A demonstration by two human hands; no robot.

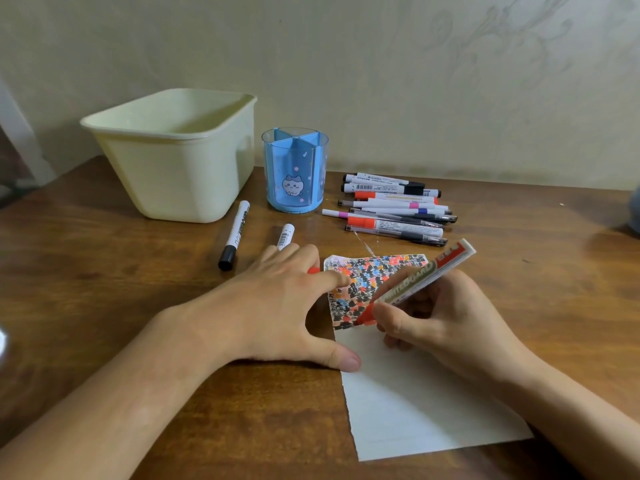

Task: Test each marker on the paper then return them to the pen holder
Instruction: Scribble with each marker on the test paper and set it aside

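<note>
Red-tipped whiteboard marker (420, 281) is in your right hand (446, 317), pinched low on the barrel between thumb and curled fingers, barrel tilted up and away to the right. Its tip touches the paper (415, 403) at the lower edge of a dense patch of red, black and blue test marks. The near half of the sheet is unmarked.

Your left hand (277, 306) lies flat on the left edge of the paper, fingers straight and slightly spread, thumb pressed on the sheet's edge. A red object, likely a cap (313, 270), shows just under the fingers; whether they hold it cannot be determined.

Blue pen holder (295, 170), with dividers and a cat picture, stands upright behind the paper with no marker visible inside. To its right lies a loose pile of markers and pens (394, 209) on the wooden table (104, 306). A black-capped marker (232, 235) lies left of the holder, and a second marker (285, 236) protrudes from behind your left hand. A cream plastic bin (173, 157) stands at the far left.
</note>
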